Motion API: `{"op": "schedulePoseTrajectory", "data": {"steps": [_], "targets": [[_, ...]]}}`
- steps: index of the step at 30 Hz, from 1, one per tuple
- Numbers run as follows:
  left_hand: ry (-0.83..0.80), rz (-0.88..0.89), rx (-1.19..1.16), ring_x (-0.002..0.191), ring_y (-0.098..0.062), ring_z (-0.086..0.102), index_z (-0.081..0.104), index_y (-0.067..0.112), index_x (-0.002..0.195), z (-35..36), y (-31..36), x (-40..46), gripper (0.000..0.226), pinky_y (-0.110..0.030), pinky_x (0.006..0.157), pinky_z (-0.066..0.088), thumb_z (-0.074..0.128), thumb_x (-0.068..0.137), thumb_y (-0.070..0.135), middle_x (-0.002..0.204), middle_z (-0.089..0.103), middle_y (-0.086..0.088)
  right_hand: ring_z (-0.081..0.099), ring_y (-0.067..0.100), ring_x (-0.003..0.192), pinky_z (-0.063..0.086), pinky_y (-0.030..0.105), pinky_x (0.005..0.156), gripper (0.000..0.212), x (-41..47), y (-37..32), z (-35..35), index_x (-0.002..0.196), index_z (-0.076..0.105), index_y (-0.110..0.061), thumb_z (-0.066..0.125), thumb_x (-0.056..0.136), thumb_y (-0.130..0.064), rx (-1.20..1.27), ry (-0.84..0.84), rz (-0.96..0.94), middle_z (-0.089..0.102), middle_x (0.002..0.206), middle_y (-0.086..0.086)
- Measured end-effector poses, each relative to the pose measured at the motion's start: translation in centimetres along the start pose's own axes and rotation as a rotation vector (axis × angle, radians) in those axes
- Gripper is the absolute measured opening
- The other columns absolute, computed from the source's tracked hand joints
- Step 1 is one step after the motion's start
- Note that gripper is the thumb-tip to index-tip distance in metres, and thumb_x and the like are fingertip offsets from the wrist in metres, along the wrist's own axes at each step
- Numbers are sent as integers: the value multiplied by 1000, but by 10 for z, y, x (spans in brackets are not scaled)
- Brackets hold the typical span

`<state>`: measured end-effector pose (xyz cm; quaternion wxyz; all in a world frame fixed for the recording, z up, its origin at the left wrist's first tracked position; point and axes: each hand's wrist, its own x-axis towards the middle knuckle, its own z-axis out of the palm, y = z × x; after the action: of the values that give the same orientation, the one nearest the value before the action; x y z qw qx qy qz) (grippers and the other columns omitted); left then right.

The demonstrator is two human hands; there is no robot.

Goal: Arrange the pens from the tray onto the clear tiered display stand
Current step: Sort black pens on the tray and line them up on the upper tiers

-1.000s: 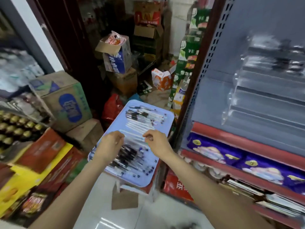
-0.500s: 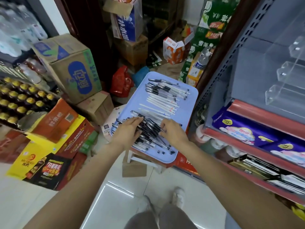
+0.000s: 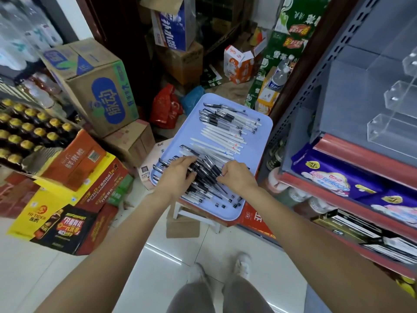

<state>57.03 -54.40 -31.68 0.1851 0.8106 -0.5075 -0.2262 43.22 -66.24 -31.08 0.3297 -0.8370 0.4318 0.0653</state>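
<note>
The clear tiered display stand (image 3: pixel 392 105) is seen on the grey shelf, up and to the right of both hands, nearer the right arm. The lavender tray (image 3: pixel 259 141) is set low in front, well apart from the stand. On its near end a heap of black-capped pens (image 3: pixel 203 177) is gathered, long axes running diagonally from far left to near right. The left hand (image 3: pixel 178 175) is laid over the heap with fingers curled round several; the right hand (image 3: pixel 237 177) is pinched on their other end.
</note>
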Motion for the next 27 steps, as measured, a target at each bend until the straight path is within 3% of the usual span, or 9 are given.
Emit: {"op": "schedulePoseTrajectory", "data": {"steps": [4,7,9,12,14,16,20,24,27], "targets": [[51,3,-63,125,-26,45,44,14,136,-5,8,1,41,-37,102,40,48,96,22,138,47,-7,31,22,53,30,29,60,45,-4,0,-11,56,33,-10,63,89,-20,180,15,2,28,54,13],[55,24,-227,123,-21,49,47,13,133,-21,37,4,42,-27,97,40,51,94,28,135,52,-4,51,30,66,43,36,67,31,-22,-13,-41,76,60,7,64,89,-21,426,75,-22,52,77,32],[-87,57,-376,119,-16,53,48,13,133,-33,67,9,48,-23,95,42,57,90,33,131,56,-2,61,33,86,53,40,77,26,-35,-21,-67,94,64,9,63,89,-17,640,154,-45,61,93,26],[-170,153,-503,104,-19,63,61,9,104,-49,114,23,29,-35,91,51,62,87,32,106,70,-7,57,10,62,51,23,59,20,-51,-22,-108,68,61,-9,64,88,-11,832,267,-99,57,57,-6],[-174,228,-556,97,-28,66,60,3,90,-58,145,32,27,-47,92,50,63,87,29,90,71,-13,53,7,55,48,20,56,26,-61,-16,-134,62,58,-15,66,85,-9,888,371,-113,55,56,-6],[-219,274,-593,92,-31,66,57,-8,94,-65,177,40,31,-44,90,53,63,88,22,89,67,-26,53,9,56,47,21,57,24,-73,-4,-160,63,58,-16,67,84,-8,924,465,-124,57,63,1],[-212,416,-474,78,-23,66,59,-9,90,-71,246,57,22,-25,71,54,62,87,13,78,68,-19,55,2,59,45,18,56,19,-103,35,-215,72,60,-23,69,83,-10,934,610,-179,60,56,-14],[-122,566,-350,60,-7,59,65,16,80,-71,320,73,6,-21,63,48,65,85,12,69,66,-5,60,5,67,47,17,57,19,-134,91,-274,102,54,-25,62,89,-15,1032,740,-213,64,67,-8],[-55,649,-215,60,-11,55,68,19,82,-67,376,85,5,-25,61,42,65,86,17,68,64,-6,63,4,63,48,17,55,13,-156,131,-316,94,58,-21,58,90,-9,1043,799,-306,69,77,-4]]}}
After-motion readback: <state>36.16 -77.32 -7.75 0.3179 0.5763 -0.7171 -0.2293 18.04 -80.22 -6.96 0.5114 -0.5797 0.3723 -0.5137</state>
